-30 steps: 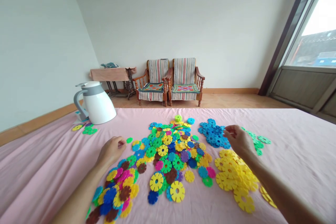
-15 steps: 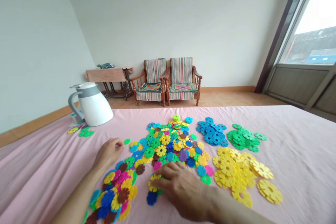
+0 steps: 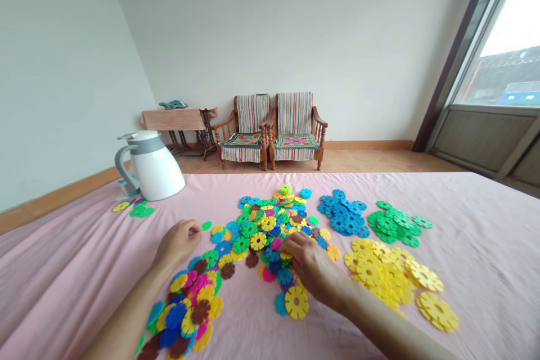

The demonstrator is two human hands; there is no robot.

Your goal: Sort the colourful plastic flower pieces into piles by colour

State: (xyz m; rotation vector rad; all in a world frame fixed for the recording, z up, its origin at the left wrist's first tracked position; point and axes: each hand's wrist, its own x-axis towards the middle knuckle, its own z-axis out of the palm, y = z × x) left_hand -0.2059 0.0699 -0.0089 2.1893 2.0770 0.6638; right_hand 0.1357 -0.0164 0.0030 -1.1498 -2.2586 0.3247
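A heap of small flower-shaped plastic discs (image 3: 258,241) in many colours lies mid-table. My right hand (image 3: 310,261) reaches over its near right side, fingers curled down and together among the discs; what they grip is hidden. Just below that hand lie a larger yellow disc (image 3: 296,302) and a light blue disc (image 3: 280,304). My left hand (image 3: 179,242) rests left of the heap with its fingers pinched. A green disc (image 3: 206,225) is right at its fingertips; whether it is held I cannot tell. Mixed discs (image 3: 192,312) spread beside my left forearm.
Sorted piles stand to the right: blue discs (image 3: 343,215), green discs (image 3: 394,224) and yellow discs (image 3: 382,270). A white jug with a grey handle (image 3: 158,171) stands at the left, with a few discs (image 3: 142,211) before it. Pink cloth (image 3: 485,236) covers the table.
My right hand has moved away from me and to the right, onto the heap. Discs now lie in different places around it. My left hand has stayed nearly still; the view has shifted slightly.
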